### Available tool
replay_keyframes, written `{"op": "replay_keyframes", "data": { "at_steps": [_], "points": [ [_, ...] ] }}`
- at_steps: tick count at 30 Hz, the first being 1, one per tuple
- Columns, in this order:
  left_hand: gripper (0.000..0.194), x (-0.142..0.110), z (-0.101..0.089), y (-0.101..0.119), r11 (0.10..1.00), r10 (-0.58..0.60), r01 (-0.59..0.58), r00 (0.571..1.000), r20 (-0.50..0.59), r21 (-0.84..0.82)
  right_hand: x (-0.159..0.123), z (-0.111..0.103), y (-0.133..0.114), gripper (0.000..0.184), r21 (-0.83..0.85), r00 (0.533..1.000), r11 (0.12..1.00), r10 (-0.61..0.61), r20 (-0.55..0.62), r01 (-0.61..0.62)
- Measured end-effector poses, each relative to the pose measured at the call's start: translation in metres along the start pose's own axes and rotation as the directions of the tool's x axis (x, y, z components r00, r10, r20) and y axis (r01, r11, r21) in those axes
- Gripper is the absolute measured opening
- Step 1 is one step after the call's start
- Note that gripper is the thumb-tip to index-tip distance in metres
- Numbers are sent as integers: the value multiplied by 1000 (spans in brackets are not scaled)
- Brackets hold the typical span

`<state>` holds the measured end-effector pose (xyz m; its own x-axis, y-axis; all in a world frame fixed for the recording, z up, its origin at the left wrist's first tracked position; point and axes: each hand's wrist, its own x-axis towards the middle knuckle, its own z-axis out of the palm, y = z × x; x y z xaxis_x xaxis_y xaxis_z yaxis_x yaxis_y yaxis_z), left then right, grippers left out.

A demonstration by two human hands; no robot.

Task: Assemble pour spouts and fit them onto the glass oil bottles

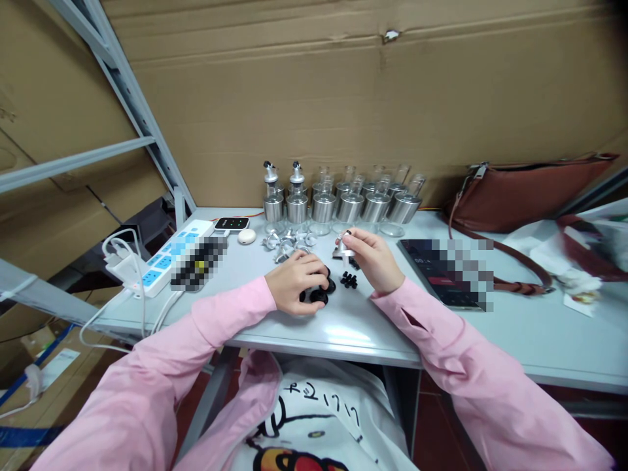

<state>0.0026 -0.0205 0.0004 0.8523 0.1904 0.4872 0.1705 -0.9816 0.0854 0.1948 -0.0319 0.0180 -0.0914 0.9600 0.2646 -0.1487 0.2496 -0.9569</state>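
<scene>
In my right hand (pixel 370 257), thumb and fingers pinch a silver cone-shaped pourer cap (pixel 347 245), its white lower end pointing down. My left hand (pixel 300 284) rests low over the table, its fingers curled around black round stoppers (pixel 319 297); part of the group is hidden beneath the hand. Small black pieces (pixel 349 280) lie in a cluster between my hands. Behind my left hand is a pile of loose silver pourer caps (pixel 287 243). Farther back stand glass bottles with metal sleeves (pixel 324 207); two at the left carry silver pourers (pixel 296 173).
At the left are a white power strip (pixel 169 258), a small black device (pixel 231 224) and a round white case (pixel 246 236). A phone (pixel 436 271) lies right of my right hand. Behind it sits a brown bag (pixel 520 193) with its strap on the table (pixel 520 347).
</scene>
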Motion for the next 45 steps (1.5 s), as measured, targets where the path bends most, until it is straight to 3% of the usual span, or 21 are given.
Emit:
{"op": "replay_keyframes", "data": {
  "at_steps": [6, 13, 17, 19, 22, 26, 29, 35, 45],
  "points": [
    [11, 0, 2, -1, 1000, -15, 14, 999, 45, 13, 0, 2, 0, 26, -46, 999, 998, 37, 25, -36],
    [13, 0, 3, -1, 1000, -31, 31, 998, 55, 7, 1, 2, 2, 31, -44, 970, 971, 238, 49, -236],
    [16, 1, 4, 0, 1000, -5, 5, 998, 55, 7, 1, 2, 2, 30, -92, 958, 958, 279, 64, -273],
    [13, 0, 4, 1, 1000, 19, -19, 1000, 13, 6, 0, 2, 0, 28, -121, 952, 951, 296, 74, -286],
    [14, 0, 2, 2, 999, 48, -47, 989, -138, 10, -2, 3, -2, 22, -154, 943, 941, 318, 102, -301],
    [14, 1, -3, 2, 997, 68, -43, 916, -395, 71, -2, 3, -4, 19, -203, 937, 935, 322, 134, -292],
    [15, 1, -4, 1, 994, 62, -8, 861, -505, 108, -2, 2, -5, 19, -253, 937, 923, 327, 124, -289],
    [14, 0, -5, -1, 991, 36, 45, 827, -561, 129, -3, 1, -3, 22, -209, 899, 912, 393, 193, -353],
    [9, -1, -5, -3, 987, -5, 91, 837, -547, 129, -3, 4, 1, 27, -165, 895, 931, 359, 264, -325]
  ]
}}
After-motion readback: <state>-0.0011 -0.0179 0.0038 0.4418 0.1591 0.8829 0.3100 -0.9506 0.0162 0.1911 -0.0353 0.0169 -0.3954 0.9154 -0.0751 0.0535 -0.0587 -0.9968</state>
